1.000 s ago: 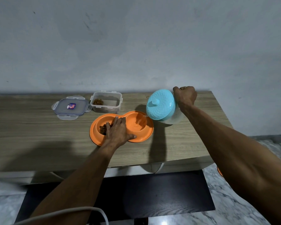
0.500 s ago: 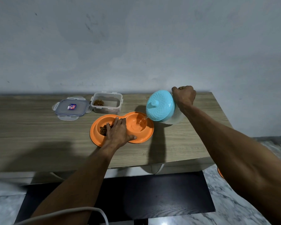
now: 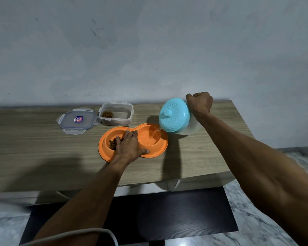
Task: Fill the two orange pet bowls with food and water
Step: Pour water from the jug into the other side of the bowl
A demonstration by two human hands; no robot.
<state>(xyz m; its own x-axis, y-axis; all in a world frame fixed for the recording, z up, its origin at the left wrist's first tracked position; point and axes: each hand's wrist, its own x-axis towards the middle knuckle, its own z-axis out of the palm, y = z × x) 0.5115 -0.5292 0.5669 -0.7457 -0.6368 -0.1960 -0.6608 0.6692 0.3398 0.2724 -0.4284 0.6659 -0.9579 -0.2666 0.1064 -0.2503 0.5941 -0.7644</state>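
Left grip (image 3: 130, 148): released, fingers straight and flat, pressing on the middle of the orange double bowl (image 3: 160, 149), which sits on the desk (image 3: 34, 139).
Right grip (image 3: 200, 102): clenched at the back of the blue-lidded jug (image 3: 174, 115), holding it tilted just right of the bowl.
Thin water stream (image 3: 155, 134) falls into the right compartment.
Kibble (image 3: 112, 143) lies in the left compartment.
Lidless container (image 3: 116, 114) and its lid (image 3: 77, 120) lie behind.

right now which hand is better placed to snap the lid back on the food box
Left, probably. The left hand lies flat on the orange bowls, nearer the lid and food box, and holds nothing. The right hand grips the tilted jug, pouring water.
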